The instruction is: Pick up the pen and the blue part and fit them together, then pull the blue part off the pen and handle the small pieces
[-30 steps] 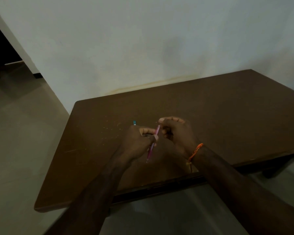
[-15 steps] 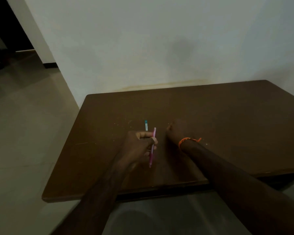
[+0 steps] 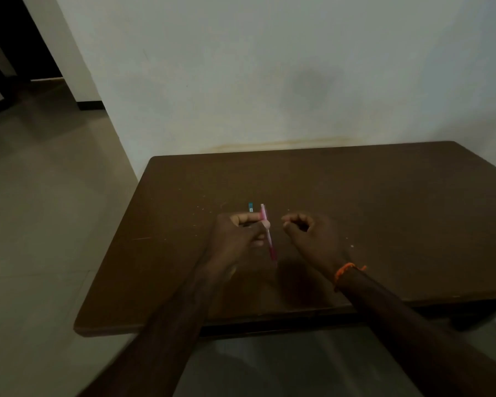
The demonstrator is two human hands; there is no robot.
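Your left hand point(image 3: 241, 233) is over the middle of the brown table point(image 3: 384, 210), and it has a thin pink pen point(image 3: 267, 233) pinched between thumb and fingertips, the other fingers curled in underneath. The pen stands tilted, its upper end pointing away from you toward the wall point(image 3: 269, 67) and its darker lower end slanting down toward the tabletop; whether that tip touches the wood is too dim to tell. Just beyond your left fingers, a small blue piece point(image 3: 251, 208) shows right beside the pen's top end, and you cannot tell whether it lies on the table or sits in your grip. Your right hand point(image 3: 312, 236) is close by on the right, apart from the pen, fingers curled into a loose ring with nothing visible inside. An orange thread band point(image 3: 346, 270) circles your right wrist. Pale specks are scattered over the wood near both hands. The grey tiled floor point(image 3: 40, 224) runs along the left of the table.
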